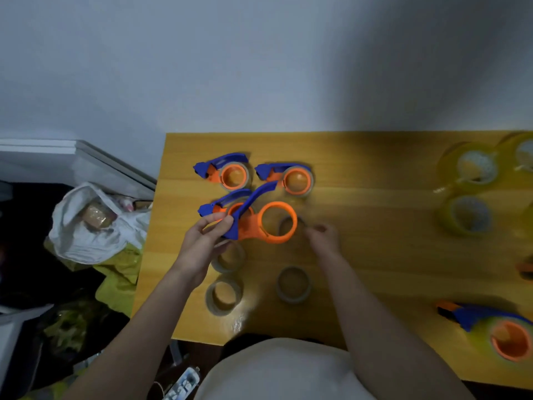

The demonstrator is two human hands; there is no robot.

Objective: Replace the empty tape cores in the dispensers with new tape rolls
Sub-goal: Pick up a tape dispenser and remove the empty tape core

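A blue-and-orange plastic tape dispenser, its orange ring bare of any roll, is being held just above the yellow wooden table. The left hand is gripping it by the blue handle end, thumb and fingers closed around it. The dispenser is looking light and rigid, with smooth plastic that could slip; the handle seems the safest hold, since the cutter end likely carries a sharp edge.

The right hand is hovering low over the table just right of the ring, near a thin empty tape core partly seen through it. The hand is blurred, and whether its grip is closed on anything cannot be told.

Three loaded blue-and-orange dispensers are lying close together just beyond the held one, crowding the working space. Three pale cardboard cores are resting on the table nearer the person, under and beside the left forearm; they are looking light and easily crushed or knocked away.

Far to the right, well apart, are sitting new rolls of clear yellowish tape, likely heavier and slick-sided, best taken around the outer rim. Another dispenser with tape is lying at the near right edge. A white plastic bag is sitting off the table to the left.
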